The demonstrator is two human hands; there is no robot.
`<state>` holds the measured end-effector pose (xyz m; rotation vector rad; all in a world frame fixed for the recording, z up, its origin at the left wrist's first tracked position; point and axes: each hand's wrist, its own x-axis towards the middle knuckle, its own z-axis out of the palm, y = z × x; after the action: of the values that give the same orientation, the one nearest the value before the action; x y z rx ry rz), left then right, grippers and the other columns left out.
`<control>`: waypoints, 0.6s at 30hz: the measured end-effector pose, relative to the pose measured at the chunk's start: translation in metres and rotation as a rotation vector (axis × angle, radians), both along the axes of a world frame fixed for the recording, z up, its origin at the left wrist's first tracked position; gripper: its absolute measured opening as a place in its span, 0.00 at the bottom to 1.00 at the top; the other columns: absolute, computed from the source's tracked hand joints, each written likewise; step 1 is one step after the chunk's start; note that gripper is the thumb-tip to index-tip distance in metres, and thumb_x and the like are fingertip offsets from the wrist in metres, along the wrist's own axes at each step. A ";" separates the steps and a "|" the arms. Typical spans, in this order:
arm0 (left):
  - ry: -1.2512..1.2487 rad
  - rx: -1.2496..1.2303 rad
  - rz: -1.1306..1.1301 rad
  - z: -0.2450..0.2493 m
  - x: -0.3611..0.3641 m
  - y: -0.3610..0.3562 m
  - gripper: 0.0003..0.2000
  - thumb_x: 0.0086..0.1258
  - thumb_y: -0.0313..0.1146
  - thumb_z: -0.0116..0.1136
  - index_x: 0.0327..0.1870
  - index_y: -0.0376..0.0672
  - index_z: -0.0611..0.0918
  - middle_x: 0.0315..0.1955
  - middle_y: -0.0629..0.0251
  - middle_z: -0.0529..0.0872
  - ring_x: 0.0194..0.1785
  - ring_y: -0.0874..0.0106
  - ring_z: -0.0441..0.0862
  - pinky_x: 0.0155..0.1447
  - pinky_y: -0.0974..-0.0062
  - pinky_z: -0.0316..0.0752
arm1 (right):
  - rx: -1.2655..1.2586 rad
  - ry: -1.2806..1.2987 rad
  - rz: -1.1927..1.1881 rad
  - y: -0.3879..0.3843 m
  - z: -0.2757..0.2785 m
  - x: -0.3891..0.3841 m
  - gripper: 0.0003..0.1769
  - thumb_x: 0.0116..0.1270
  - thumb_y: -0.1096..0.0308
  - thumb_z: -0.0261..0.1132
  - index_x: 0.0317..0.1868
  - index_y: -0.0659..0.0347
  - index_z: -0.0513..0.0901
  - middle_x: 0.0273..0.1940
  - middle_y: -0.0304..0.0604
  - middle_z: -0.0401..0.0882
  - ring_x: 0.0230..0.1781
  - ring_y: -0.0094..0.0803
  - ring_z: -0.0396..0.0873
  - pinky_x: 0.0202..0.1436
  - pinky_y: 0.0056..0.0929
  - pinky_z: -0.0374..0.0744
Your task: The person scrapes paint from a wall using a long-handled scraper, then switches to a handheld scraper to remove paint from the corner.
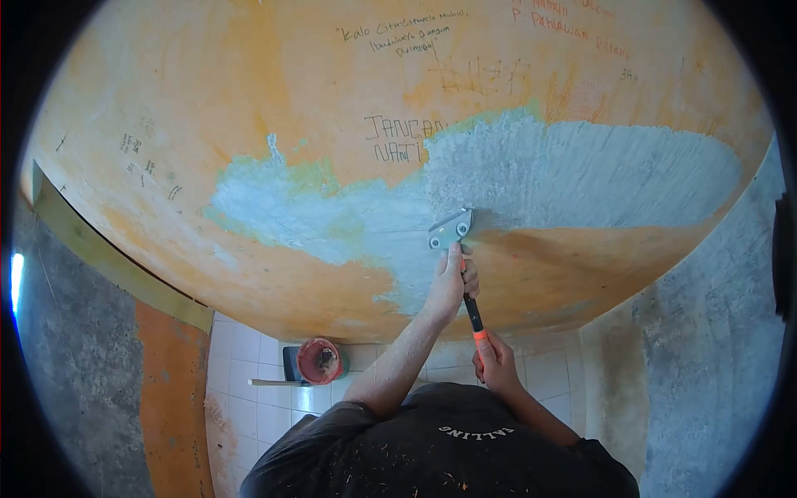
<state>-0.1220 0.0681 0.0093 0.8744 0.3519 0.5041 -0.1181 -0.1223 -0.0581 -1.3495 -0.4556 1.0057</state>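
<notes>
A long-handled scraper (473, 311) with a wide metal head is held across my front, its blade edge against the painted wall (332, 75). My left hand (453, 280) is closed round the shaft just below the head, with the thumb lying up along it. Lower down, my right hand (496, 363) grips the orange end of the black handle. Around the blade is a bare, pale blue-grey patch (581, 174), rough and streaked, which spreads to both sides. Orange-yellow paint borders it, with green traces along its edges. White dust speckles my left forearm.
A red bucket (322, 361) with residue inside stands on the white tiled floor (245, 390), near the wall's foot. Beside it are a dark flat object (290, 363) and a pale stick (278, 383). Grey side walls (706, 357) flank both sides. Handwriting marks the upper paint.
</notes>
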 end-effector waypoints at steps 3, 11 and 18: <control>0.063 0.007 0.021 -0.002 0.000 0.001 0.19 0.82 0.55 0.37 0.46 0.47 0.68 0.17 0.75 0.60 0.18 0.80 0.59 0.25 0.76 0.60 | 0.023 0.014 -0.013 0.007 -0.006 -0.005 0.25 0.80 0.56 0.52 0.71 0.59 0.67 0.22 0.30 0.65 0.16 0.14 0.60 0.19 0.16 0.63; 0.104 0.171 0.069 0.031 0.010 0.011 0.19 0.82 0.55 0.37 0.43 0.47 0.66 0.14 0.76 0.58 0.15 0.80 0.57 0.21 0.76 0.58 | 0.068 -0.116 -0.014 0.028 -0.004 0.005 0.25 0.80 0.56 0.51 0.69 0.62 0.68 0.21 0.29 0.65 0.17 0.14 0.61 0.19 0.17 0.62; 0.091 0.099 -0.005 0.009 0.007 0.004 0.18 0.83 0.53 0.34 0.43 0.47 0.66 0.14 0.75 0.59 0.15 0.79 0.58 0.21 0.77 0.59 | -0.016 -0.024 -0.057 0.012 -0.007 -0.002 0.24 0.80 0.57 0.52 0.68 0.63 0.69 0.21 0.29 0.64 0.17 0.13 0.61 0.20 0.17 0.61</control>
<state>-0.1155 0.0719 0.0185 0.9958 0.4108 0.4809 -0.1202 -0.1101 -0.0648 -1.3828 -0.4254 0.9490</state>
